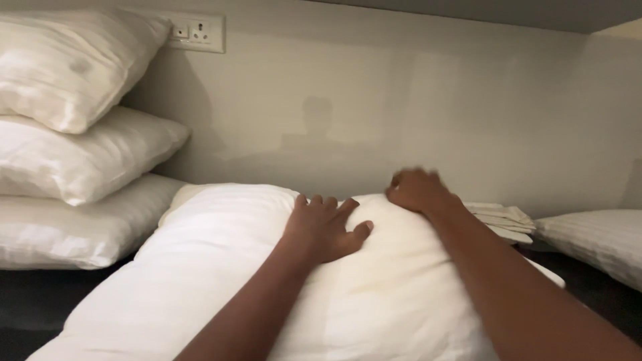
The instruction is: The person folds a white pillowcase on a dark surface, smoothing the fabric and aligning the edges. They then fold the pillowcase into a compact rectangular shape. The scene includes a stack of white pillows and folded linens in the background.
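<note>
1. While the left hand (324, 227) lies flat, fingers spread, on the white pillow (267, 287), the right hand (418, 190) curls over its far edge.
2. The pillow lies on a dark bed (40, 301) beside stacked pillows (73, 154), against a pale wall (401, 100).

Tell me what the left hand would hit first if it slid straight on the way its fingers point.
The left hand lies flat on the big pillow, fingers toward the wall. Probably the wall; depth is unclear.

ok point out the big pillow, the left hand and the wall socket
big white pillow (200, 281), head view, its left half
left hand (324, 230), head view, back of hand
wall socket plate (197, 32), head view, plate middle
</note>
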